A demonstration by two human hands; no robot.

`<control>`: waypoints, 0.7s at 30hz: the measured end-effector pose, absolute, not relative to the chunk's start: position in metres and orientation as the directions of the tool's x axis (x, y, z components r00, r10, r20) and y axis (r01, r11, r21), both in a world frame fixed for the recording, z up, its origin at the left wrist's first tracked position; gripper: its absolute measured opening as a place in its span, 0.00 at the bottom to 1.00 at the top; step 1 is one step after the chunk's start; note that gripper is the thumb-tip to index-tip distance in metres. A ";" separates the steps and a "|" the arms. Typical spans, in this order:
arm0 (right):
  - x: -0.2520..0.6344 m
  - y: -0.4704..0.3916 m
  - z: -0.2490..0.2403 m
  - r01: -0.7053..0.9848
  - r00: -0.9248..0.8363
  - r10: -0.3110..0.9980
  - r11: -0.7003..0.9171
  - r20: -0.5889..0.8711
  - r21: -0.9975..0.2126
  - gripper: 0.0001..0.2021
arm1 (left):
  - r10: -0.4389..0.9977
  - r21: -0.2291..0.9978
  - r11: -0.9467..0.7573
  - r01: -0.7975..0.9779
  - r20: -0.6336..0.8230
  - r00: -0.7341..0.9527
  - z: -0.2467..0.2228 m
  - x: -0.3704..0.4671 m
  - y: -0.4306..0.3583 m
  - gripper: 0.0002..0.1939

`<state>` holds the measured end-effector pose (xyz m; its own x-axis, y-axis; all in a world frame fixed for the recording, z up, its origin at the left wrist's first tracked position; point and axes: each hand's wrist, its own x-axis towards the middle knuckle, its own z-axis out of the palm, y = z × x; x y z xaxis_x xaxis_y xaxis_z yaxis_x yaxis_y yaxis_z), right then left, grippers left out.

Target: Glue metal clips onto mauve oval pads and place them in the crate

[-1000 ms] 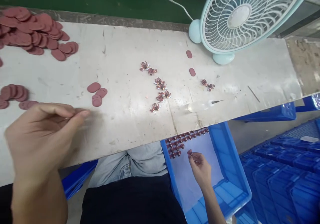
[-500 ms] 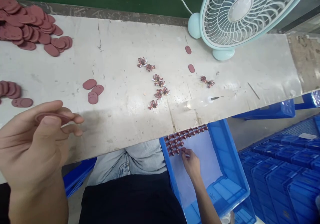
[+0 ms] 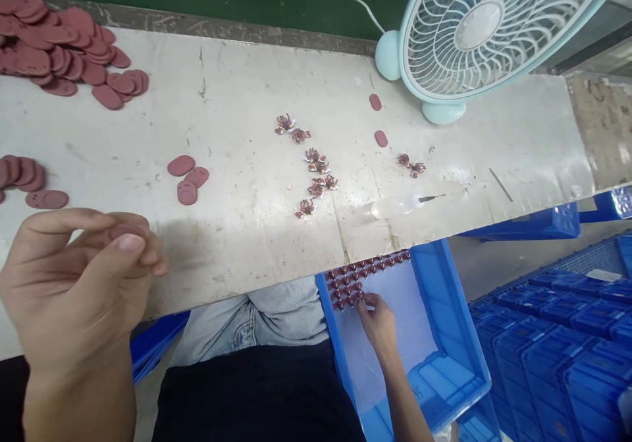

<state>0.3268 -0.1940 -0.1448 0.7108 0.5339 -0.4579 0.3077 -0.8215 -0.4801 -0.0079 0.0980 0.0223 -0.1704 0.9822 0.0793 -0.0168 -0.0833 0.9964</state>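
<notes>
My left hand (image 3: 83, 290), over the table's left front, pinches a dark-red oval base (image 3: 126, 231) between thumb and fingers. Down in the blue crate (image 3: 451, 310), my right hand (image 3: 379, 323) has its fingertips closed on a small dark-red figurine (image 3: 360, 296), largely covered by the fingers. That figurine is at the end of a row, beside several standing figurines (image 3: 345, 280) lined up on the crate's white liner. On the table, several more figurines (image 3: 316, 159) lie in a loose line. Three loose oval bases (image 3: 186, 192) rest just beyond my left hand.
A large pile of oval bases (image 3: 59, 47) occupies the back left, with a smaller group (image 3: 20, 172) nearer. A light-blue fan (image 3: 444, 112) stands at the back right. A clear bottle with a needle tip (image 3: 395, 206) lies near the front edge. Blue crates (image 3: 557, 356) are stacked at right.
My left hand has turned and drawn its fingers in around the oval base, shifting slightly right. My right hand has moved the figurine slightly left, closer to the row.
</notes>
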 end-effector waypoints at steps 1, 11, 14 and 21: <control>0.326 -0.188 -0.134 0.275 0.732 0.525 -0.810 -0.434 -0.517 0.15 | 0.988 0.996 -0.067 -0.055 0.058 -0.146 0.023 -0.008 0.095 0.16; 0.290 -0.065 0.005 -0.338 0.608 0.680 -0.246 -0.411 -0.908 0.27 | 0.764 0.660 0.624 -0.419 -0.403 0.503 0.023 0.011 0.050 0.18; 0.296 -0.016 0.010 -0.824 0.313 0.825 -0.011 -0.471 -0.567 0.34 | 0.699 0.565 0.694 -0.446 -0.380 0.606 0.019 0.020 0.036 0.17; 0.313 0.029 0.005 -0.986 -0.045 0.964 -0.001 -0.262 0.164 0.12 | 0.662 0.465 0.740 -0.485 -0.382 0.645 0.012 0.030 0.022 0.02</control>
